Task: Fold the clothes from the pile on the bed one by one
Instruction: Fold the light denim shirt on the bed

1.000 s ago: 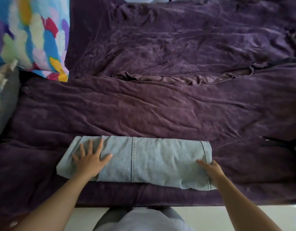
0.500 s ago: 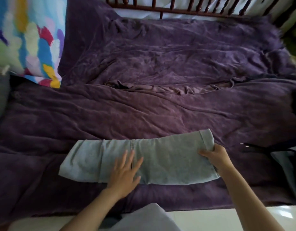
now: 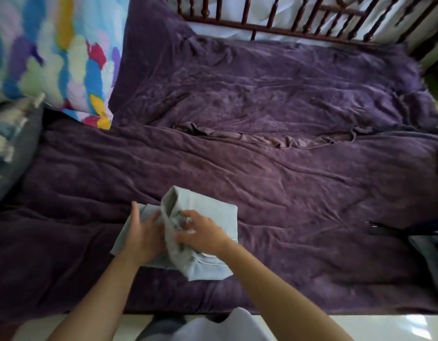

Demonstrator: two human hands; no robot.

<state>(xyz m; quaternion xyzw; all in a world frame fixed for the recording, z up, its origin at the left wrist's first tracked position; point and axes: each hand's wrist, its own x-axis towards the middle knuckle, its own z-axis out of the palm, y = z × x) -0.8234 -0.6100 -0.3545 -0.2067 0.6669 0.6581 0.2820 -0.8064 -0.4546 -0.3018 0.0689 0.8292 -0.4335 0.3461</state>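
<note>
Pale blue jeans [image 3: 214,212], folded into a short thick bundle, lie near the front edge of the bed on the purple blanket [image 3: 274,188]. Their right end is doubled over leftward onto the rest. My right hand [image 3: 203,233] grips that doubled-over end at the bundle's middle, fingers curled into the cloth. My left hand [image 3: 144,232] lies flat with straight fingers on the lower layer at the left, right against the fold. Part of the lower layer is hidden under both hands.
A multicoloured pillow [image 3: 53,52] and a grey cushion [image 3: 13,148] sit at the left. A dark wooden railing [image 3: 299,18] runs along the far side. Dark and grey clothes [image 3: 424,244] lie at the right edge. Pale floor [image 3: 385,326] shows below the bed.
My right hand has carried the jeans' right end over to the left, halving the long strip. My left hand slid left off the middle to the lower layer. The camera tilted up.
</note>
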